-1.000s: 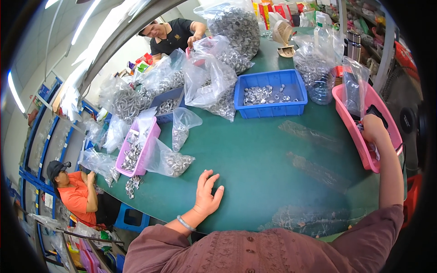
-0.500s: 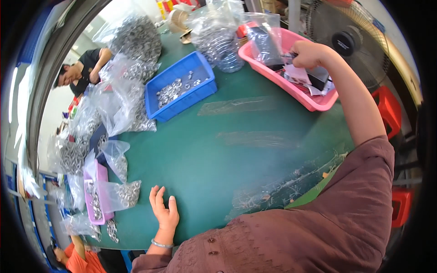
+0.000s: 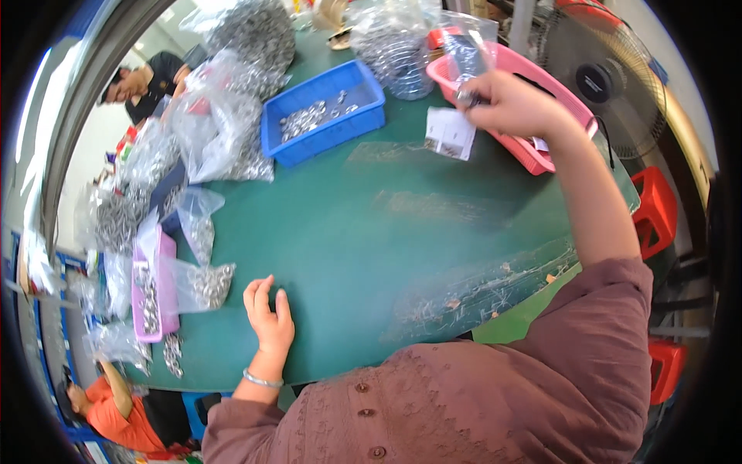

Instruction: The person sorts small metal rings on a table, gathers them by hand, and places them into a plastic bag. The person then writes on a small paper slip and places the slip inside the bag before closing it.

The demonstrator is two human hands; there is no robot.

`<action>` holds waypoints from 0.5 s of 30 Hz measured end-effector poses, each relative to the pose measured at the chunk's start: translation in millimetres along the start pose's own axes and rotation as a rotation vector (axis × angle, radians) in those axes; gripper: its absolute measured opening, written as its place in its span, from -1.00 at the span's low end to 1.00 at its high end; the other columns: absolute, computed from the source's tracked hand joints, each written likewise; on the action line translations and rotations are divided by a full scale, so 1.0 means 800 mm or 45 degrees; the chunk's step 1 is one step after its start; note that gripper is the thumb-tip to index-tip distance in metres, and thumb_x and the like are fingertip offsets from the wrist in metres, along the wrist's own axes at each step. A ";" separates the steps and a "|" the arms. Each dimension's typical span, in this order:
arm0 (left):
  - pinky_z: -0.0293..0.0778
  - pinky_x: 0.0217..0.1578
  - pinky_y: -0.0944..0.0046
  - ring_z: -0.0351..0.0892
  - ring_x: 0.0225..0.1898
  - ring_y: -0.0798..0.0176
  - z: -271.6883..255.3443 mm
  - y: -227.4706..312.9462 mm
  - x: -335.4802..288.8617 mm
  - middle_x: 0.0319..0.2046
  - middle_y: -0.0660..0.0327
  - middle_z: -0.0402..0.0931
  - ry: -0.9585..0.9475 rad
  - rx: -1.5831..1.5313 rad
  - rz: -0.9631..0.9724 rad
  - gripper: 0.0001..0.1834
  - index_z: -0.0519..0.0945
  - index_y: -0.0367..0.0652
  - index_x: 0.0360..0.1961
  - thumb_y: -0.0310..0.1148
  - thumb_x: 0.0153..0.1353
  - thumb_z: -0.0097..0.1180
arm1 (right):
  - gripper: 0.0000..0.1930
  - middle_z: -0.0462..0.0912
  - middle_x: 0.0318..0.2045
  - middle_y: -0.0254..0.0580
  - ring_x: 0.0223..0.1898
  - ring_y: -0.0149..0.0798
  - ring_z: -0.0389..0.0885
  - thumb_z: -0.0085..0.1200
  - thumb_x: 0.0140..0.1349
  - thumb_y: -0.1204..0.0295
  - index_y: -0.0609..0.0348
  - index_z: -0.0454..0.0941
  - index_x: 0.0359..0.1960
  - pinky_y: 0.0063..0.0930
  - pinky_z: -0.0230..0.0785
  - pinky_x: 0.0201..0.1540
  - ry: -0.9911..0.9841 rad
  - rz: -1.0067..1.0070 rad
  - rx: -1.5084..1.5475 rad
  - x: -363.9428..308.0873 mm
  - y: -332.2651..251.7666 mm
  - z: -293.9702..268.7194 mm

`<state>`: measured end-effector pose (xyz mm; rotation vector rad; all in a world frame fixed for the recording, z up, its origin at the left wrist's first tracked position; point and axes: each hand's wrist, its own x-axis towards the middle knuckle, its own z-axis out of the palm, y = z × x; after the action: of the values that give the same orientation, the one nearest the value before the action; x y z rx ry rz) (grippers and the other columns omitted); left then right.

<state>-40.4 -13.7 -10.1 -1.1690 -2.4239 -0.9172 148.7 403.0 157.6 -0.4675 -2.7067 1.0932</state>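
Paper [image 3: 450,133] out by right hand [image 3: 502,108], pink basket [image 3: 533,159] at 2 o'clock

Counts, clock centred mid-view: 2 own hands, 1 white printed paper, 1 pink basket, 1 blue tray [image 3: 336,141] at 11 with loose metal pieces [image 3: 305,121], 1 lilac basket [image 3: 168,246] at 9, 1 fan [image 3: 599,81] at 2, 2 red stools [image 3: 657,209] at 3 and 4, 2 other people: black shirt [image 3: 160,81] at 10, orange shirt [image 3: 127,417] at 8.

Right hand, between 1 and 2, fingers closed in a pinch on small dark item [image 3: 469,98], kind unclear. Paper just below fingertips at 1, outside basket rim; hanging or lying, can't tell. Left hand [image 3: 270,321] at 8 over green counter [image 3: 332,240], fingers loosely bent, part open, nothing in it.

Vs half a second ago: right hand was inside basket among papers, now at its left rim; this paper now shows outside. Left hand pose about same, still nothing held. Blue tray, lilac basket: same spots on counter.
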 end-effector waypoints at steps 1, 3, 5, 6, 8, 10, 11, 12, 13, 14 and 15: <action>0.36 -0.01 0.20 0.44 -0.07 0.07 -0.001 0.000 0.004 0.00 -0.03 0.37 0.009 0.004 -0.031 -0.71 0.49 -0.29 -0.07 -0.54 0.14 0.04 | -0.84 0.52 -0.56 -0.19 -0.47 -0.34 0.48 0.00 -0.03 0.52 0.32 0.50 -0.38 -0.43 0.35 -0.38 0.018 -0.196 -0.230 0.005 0.003 0.024; 0.43 -0.36 0.30 0.48 -0.43 0.25 -0.009 0.004 0.018 -0.32 0.14 0.51 -0.189 -0.225 -0.235 -0.81 0.56 -0.26 -0.18 -0.50 0.17 0.06 | -0.80 0.54 -0.38 0.00 -0.35 -0.05 0.53 0.03 -0.04 0.50 0.31 0.52 -0.35 -0.27 0.39 -0.27 0.150 -0.462 -0.417 0.006 -0.009 0.081; 0.38 -0.44 0.35 0.42 -0.51 0.35 -0.003 0.012 0.032 -0.45 0.23 0.47 -0.126 -0.348 -0.237 -0.83 0.57 -0.25 -0.21 -0.44 0.19 0.08 | -0.82 0.52 -0.36 -0.04 -0.34 0.04 0.56 0.06 -0.03 0.40 0.21 0.52 -0.39 -0.15 0.44 -0.23 0.229 -0.451 -0.628 0.001 -0.032 0.135; 0.34 -0.51 0.40 0.36 -0.59 0.45 0.001 0.019 0.039 -0.58 0.31 0.43 -0.075 -0.471 -0.202 -0.83 0.58 -0.25 -0.24 -0.39 0.20 0.10 | -0.85 0.50 -0.39 -0.08 -0.38 0.01 0.57 0.07 -0.04 0.41 0.18 0.50 -0.42 -0.16 0.47 -0.29 0.272 -0.459 -0.696 -0.002 -0.044 0.161; 0.25 -0.54 0.47 0.27 -0.55 0.54 0.004 0.036 0.057 -0.63 0.37 0.37 -0.278 -0.580 -0.433 -0.75 0.58 -0.26 -0.24 -0.27 0.22 0.11 | -0.89 0.49 -0.42 -0.13 -0.46 -0.07 0.58 0.06 -0.04 0.43 0.16 0.48 -0.45 -0.25 0.49 -0.43 0.319 -0.453 -0.748 -0.006 -0.069 0.208; 0.17 -0.58 0.50 0.24 -0.57 0.56 0.006 0.065 0.076 -0.62 0.38 0.37 -0.478 -0.914 -0.781 -0.71 0.58 -0.27 -0.29 -0.20 0.23 0.11 | -0.92 0.48 -0.45 -0.17 -0.51 -0.20 0.60 0.03 -0.04 0.45 0.14 0.49 -0.48 -0.36 0.47 -0.53 0.343 -0.543 -0.843 -0.010 -0.074 0.253; 0.14 -0.60 0.48 0.21 -0.62 0.53 0.010 0.068 0.078 -0.64 0.40 0.31 -0.502 -0.980 -0.724 -0.70 0.58 -0.24 -0.25 -0.19 0.29 0.01 | -0.92 0.48 -0.45 -0.17 -0.51 -0.22 0.60 0.03 -0.04 0.46 0.15 0.49 -0.47 -0.36 0.47 -0.53 0.316 -0.574 -0.827 -0.010 -0.084 0.270; 0.15 -0.63 0.46 0.24 -0.63 0.54 0.008 0.076 0.083 -0.66 0.39 0.36 -0.538 -1.138 -0.843 -0.72 0.56 -0.27 -0.39 -0.22 0.24 0.09 | -0.91 0.49 -0.45 -0.18 -0.51 -0.23 0.61 0.03 -0.04 0.46 0.15 0.49 -0.47 -0.36 0.47 -0.53 0.288 -0.603 -0.813 -0.010 -0.093 0.284; 0.16 -0.64 0.45 0.23 -0.64 0.53 0.017 0.074 0.082 -0.66 0.39 0.36 -0.544 -1.133 -0.797 -0.73 0.56 -0.28 -0.41 -0.24 0.24 0.08 | -0.91 0.49 -0.45 -0.18 -0.51 -0.24 0.61 0.03 -0.04 0.46 0.16 0.50 -0.46 -0.37 0.47 -0.53 0.255 -0.640 -0.800 -0.012 -0.099 0.296; 0.16 -0.66 0.43 0.23 -0.66 0.52 0.025 0.072 0.083 -0.66 0.38 0.37 -0.544 -1.129 -0.749 -0.74 0.56 -0.28 -0.44 -0.26 0.23 0.08 | -0.90 0.49 -0.45 -0.19 -0.50 -0.26 0.61 0.03 -0.04 0.45 0.17 0.50 -0.46 -0.38 0.47 -0.53 0.224 -0.682 -0.789 -0.012 -0.103 0.307; 0.16 -0.66 0.42 0.22 -0.66 0.54 0.031 0.068 0.083 -0.67 0.38 0.37 -0.508 -1.165 -0.747 -0.77 0.56 -0.30 -0.47 -0.33 0.21 0.06 | -0.85 0.42 -0.46 -0.21 -0.50 -0.23 0.55 0.08 -0.08 0.46 0.15 0.45 -0.43 -0.34 0.45 -0.47 0.228 -0.690 -0.724 -0.012 -0.106 0.317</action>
<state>-38.9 67.1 27.7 -0.9076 -2.7826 -2.3415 67.2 179.3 36.2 0.1052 -2.6968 0.1341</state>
